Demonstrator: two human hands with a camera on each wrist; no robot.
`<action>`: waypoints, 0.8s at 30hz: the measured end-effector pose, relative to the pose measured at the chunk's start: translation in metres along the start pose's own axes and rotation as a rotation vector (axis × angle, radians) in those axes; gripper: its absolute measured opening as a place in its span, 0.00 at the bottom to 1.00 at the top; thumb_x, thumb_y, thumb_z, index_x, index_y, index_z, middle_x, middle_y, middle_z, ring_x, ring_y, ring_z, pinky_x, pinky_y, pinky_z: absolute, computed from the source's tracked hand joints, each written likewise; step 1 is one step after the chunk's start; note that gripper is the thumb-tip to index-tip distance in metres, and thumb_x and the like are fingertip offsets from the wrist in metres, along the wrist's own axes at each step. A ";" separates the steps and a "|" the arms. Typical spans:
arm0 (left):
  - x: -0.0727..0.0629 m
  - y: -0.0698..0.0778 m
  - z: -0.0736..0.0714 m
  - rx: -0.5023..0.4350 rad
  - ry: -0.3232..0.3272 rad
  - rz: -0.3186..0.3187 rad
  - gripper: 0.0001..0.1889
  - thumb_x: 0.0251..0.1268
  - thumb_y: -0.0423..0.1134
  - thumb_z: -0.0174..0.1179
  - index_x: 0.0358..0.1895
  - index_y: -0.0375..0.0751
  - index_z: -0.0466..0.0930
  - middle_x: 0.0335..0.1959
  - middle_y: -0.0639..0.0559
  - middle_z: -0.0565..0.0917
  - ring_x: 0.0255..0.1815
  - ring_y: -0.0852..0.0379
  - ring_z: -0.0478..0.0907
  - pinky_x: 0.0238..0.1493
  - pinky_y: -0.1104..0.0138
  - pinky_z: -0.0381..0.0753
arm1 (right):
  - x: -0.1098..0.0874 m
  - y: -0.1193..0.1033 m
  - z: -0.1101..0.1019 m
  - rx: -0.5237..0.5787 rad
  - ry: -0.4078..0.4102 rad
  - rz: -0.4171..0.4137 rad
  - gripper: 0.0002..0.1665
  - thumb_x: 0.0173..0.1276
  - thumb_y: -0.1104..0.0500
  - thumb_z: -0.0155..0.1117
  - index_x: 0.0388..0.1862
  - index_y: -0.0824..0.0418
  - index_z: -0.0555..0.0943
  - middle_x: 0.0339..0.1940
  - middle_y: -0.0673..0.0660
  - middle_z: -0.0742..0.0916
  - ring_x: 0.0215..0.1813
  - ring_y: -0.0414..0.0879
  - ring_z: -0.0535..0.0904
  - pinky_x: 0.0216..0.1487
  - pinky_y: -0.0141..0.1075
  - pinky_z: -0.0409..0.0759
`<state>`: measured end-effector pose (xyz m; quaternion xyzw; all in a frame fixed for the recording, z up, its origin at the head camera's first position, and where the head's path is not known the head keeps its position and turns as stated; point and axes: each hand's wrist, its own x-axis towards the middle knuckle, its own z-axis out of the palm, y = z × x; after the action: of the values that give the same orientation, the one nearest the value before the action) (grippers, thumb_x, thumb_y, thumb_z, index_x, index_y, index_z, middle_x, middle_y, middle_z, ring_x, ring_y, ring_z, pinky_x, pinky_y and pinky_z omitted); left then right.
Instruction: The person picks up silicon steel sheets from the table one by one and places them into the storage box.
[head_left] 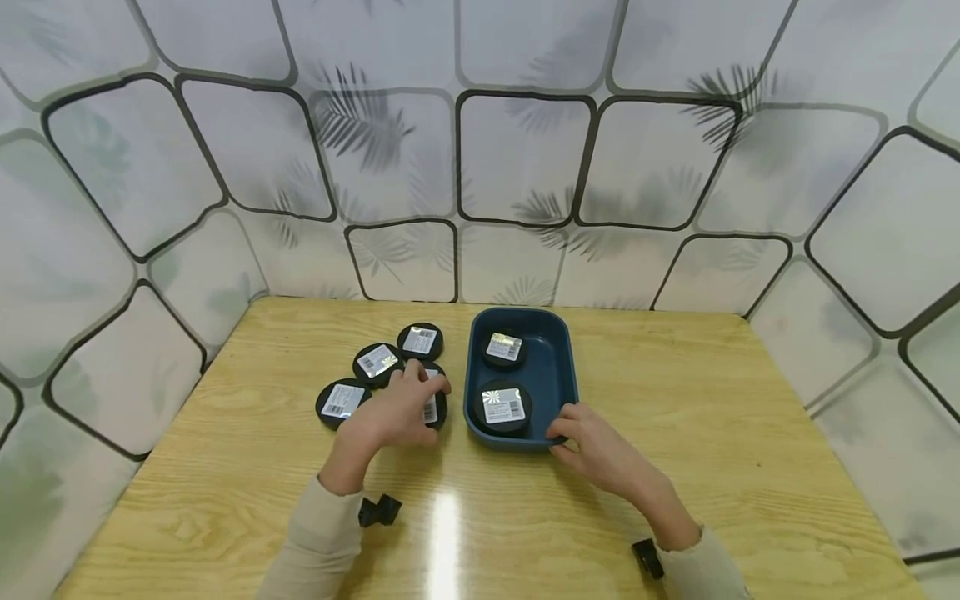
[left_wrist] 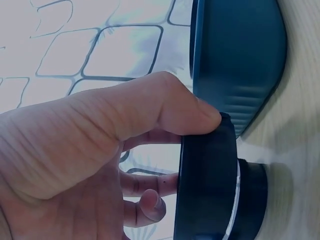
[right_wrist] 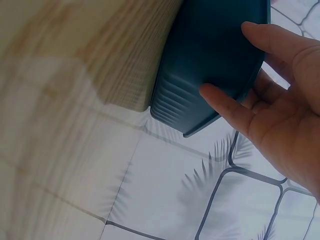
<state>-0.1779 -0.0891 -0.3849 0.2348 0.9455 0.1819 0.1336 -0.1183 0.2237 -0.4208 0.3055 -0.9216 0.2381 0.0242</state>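
My left hand [head_left: 396, 408] is over the nearest of several black round containers with white labels. In the left wrist view the thumb lies on the rim of that black round container [left_wrist: 207, 185], with fingers at its far side. A second black disc [left_wrist: 254, 195] shows just beneath it there. My right hand [head_left: 603, 448] holds the near right corner of a dark blue tray [head_left: 572, 358], fingers and thumb at its rim. Inside the tray lie two labelled black containers, a smaller one [head_left: 504, 347] at the back and a larger one [head_left: 504, 407] in front.
Three more black containers lie left of the tray: one at the back [head_left: 420, 341], one in the middle [head_left: 377, 363] and one at the left [head_left: 343, 402]. The wooden table [head_left: 690, 400] ends at a patterned wall [head_left: 517, 258].
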 end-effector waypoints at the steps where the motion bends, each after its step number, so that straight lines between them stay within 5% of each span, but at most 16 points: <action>1: 0.001 0.000 -0.001 0.005 0.006 -0.001 0.30 0.47 0.39 0.72 0.59 0.51 0.76 0.54 0.41 0.66 0.51 0.42 0.66 0.36 0.54 0.76 | 0.000 0.000 0.000 -0.002 -0.002 0.000 0.07 0.61 0.67 0.72 0.35 0.57 0.85 0.35 0.47 0.79 0.39 0.41 0.72 0.40 0.36 0.77; 12: 0.006 0.002 -0.007 0.021 0.116 -0.012 0.31 0.49 0.42 0.70 0.61 0.52 0.74 0.58 0.38 0.65 0.52 0.39 0.66 0.41 0.45 0.76 | 0.002 -0.002 0.000 -0.015 -0.004 0.009 0.05 0.61 0.66 0.72 0.36 0.59 0.86 0.35 0.48 0.79 0.39 0.42 0.72 0.41 0.37 0.78; 17: 0.012 0.003 -0.007 0.040 0.243 -0.038 0.31 0.50 0.43 0.67 0.63 0.52 0.73 0.62 0.36 0.64 0.57 0.35 0.64 0.45 0.39 0.74 | 0.003 -0.003 0.000 -0.003 -0.009 0.003 0.05 0.61 0.66 0.72 0.36 0.59 0.86 0.35 0.48 0.79 0.39 0.42 0.73 0.41 0.37 0.77; 24: 0.032 0.014 -0.005 -0.078 0.473 -0.056 0.31 0.56 0.44 0.65 0.66 0.50 0.71 0.63 0.36 0.62 0.57 0.35 0.63 0.42 0.41 0.74 | 0.002 -0.001 -0.002 -0.004 -0.008 0.019 0.06 0.61 0.66 0.72 0.36 0.57 0.86 0.35 0.47 0.79 0.39 0.41 0.73 0.41 0.37 0.77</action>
<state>-0.2015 -0.0633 -0.3799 0.1542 0.9488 0.2646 -0.0776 -0.1193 0.2225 -0.4185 0.2977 -0.9250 0.2354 0.0186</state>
